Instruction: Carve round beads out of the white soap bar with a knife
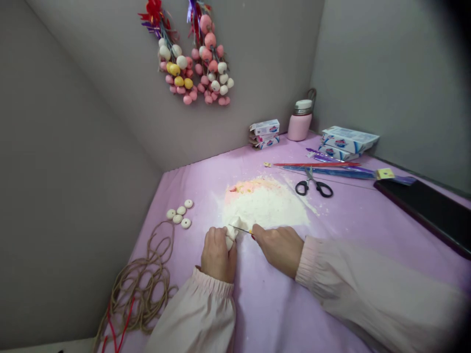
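My left hand [217,254] is closed around a white piece of soap [230,238], its fingers hiding much of it. In my right hand [280,247] is a small knife [241,229] with a thin metal blade and a bit of yellow and red at the handle. The blade points left and its tip lies against the top of the soap. Just beyond both hands spreads a heap of white shavings [268,208], with pink and yellow crumbs [253,186] along its far side. Several round white beads [181,211] lie to the left, at least some with a hole.
Tangled brown cord [147,289] lies at the left edge. Scissors [312,186], red and blue ribbons [327,171], soap boxes [346,142], smaller boxes [265,135], a pink jar [300,125] and a black tray-like object [427,211] stand right and back. Bead bunches [211,63] hang on the wall.
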{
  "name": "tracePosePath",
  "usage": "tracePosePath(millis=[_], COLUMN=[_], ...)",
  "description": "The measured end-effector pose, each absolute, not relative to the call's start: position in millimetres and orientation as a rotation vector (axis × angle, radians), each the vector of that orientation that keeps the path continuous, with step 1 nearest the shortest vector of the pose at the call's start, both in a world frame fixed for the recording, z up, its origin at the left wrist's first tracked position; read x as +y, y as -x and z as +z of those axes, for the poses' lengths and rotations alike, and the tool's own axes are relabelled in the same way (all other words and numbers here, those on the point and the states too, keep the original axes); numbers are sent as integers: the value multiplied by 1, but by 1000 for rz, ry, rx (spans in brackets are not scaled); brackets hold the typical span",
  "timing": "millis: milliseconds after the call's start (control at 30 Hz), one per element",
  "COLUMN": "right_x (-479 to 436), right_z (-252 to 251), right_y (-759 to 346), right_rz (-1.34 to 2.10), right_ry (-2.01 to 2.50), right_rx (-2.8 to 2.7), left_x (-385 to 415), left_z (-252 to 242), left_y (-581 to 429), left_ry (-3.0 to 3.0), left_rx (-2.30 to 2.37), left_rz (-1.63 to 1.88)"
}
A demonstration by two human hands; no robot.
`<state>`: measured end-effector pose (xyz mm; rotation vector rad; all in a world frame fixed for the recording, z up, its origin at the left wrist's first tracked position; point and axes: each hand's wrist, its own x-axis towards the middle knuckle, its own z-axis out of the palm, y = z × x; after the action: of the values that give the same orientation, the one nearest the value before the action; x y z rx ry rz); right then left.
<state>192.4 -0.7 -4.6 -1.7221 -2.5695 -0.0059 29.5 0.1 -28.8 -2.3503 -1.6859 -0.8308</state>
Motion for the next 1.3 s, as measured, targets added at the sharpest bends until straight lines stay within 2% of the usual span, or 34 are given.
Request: tracePosePath(millis=[700, 1100, 1300], right_x=[1, 0, 3], right_z=[-10, -13, -10], right_y=[-191, -195, -191], right_rz=[12, -103, -31], right_ry=[1632, 1633, 1622], right_rx=[-2547, -2538, -2543], left_x=[1, 2, 2], left_z=[-27, -27, -26], left_y=[-32, -27, -28], left_ry=[2321, 2273, 2282], left_rx=[-1869, -2013, -2032], left_rz=[-955, -978, -1007])
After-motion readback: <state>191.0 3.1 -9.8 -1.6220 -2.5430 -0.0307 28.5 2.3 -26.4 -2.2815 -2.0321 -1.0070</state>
